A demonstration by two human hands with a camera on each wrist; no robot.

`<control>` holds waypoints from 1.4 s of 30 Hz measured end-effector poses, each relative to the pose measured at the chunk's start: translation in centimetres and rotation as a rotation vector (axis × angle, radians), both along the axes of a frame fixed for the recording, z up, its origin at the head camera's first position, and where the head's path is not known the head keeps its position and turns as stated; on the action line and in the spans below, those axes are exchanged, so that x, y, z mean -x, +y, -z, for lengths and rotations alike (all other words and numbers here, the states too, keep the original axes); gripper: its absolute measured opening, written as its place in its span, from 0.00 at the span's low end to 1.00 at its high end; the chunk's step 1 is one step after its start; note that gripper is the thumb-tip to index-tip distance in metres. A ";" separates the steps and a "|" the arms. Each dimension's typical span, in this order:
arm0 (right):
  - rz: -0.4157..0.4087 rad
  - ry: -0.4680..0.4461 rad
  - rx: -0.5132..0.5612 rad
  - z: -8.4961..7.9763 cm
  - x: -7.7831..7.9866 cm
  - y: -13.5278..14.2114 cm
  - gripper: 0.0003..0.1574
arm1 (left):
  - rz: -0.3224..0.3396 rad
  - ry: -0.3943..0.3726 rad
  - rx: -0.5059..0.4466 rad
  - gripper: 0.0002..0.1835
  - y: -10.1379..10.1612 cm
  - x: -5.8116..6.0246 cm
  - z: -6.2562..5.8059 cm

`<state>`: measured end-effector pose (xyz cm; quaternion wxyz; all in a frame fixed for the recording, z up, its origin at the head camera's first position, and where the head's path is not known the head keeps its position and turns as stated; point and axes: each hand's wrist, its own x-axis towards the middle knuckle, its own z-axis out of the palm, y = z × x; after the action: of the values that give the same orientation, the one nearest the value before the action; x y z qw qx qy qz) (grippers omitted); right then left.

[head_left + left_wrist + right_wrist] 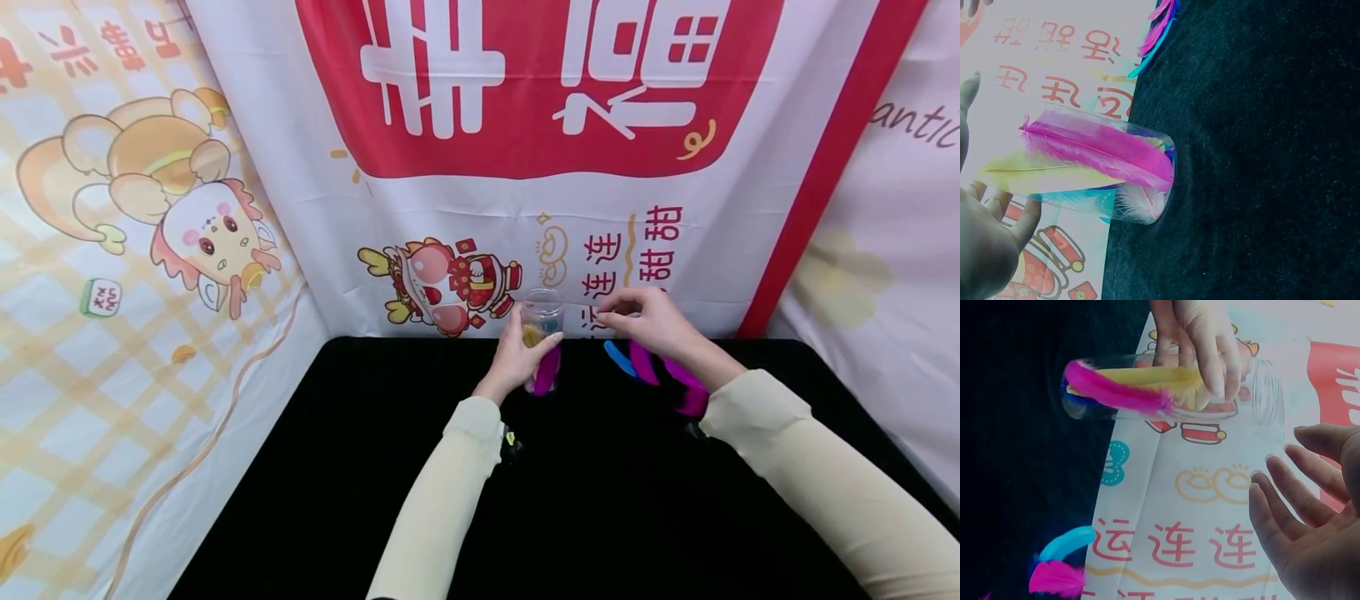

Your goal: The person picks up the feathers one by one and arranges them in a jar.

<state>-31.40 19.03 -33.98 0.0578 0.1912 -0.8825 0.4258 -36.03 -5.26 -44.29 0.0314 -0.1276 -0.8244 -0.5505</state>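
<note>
A clear open-mouthed jar [551,302] stands upright at the far edge of the black table, gripped by my left hand [517,354] with the thumb across its front. Inside it show a magenta feather [1100,150], a yellow feather [1054,177], a small white feather [1140,203] and some blue. To the right of the jar's mouth, my right hand [648,321] hovers in the air. The right wrist view shows its fingers [1310,506] spread and slightly bent, with nothing between them. Below that hand lie a blue feather [620,360] and a magenta feather [643,363].
Another magenta feather [692,402] lies on the black table [585,500], partly behind my right forearm. A printed white and red cloth [450,208] hangs right behind the table's far edge. A patterned cloth [127,333] rises on the left.
</note>
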 end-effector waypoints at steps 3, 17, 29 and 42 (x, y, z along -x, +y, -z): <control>0.006 -0.002 0.008 0.1 -0.2 0.6 0.11 | 0.006 -0.007 -0.010 0.42 0.0 -0.1 -0.1; 0.040 -0.045 -0.041 1.4 -0.8 4.1 0.15 | 0.000 0.021 -0.003 0.41 0.0 -0.1 0.2; 0.096 -0.052 -0.030 2.7 -1.1 6.0 0.18 | 0.003 0.007 -0.009 0.40 0.0 0.1 0.1; 0.161 -0.071 -0.065 4.4 -1.0 8.0 0.18 | 0.006 0.022 -0.012 0.40 -0.1 0.0 0.2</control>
<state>-30.38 27.04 -38.43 0.0541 0.1059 -0.9099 0.3973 -36.07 -5.34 -44.49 0.0395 -0.1359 -0.8203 -0.5542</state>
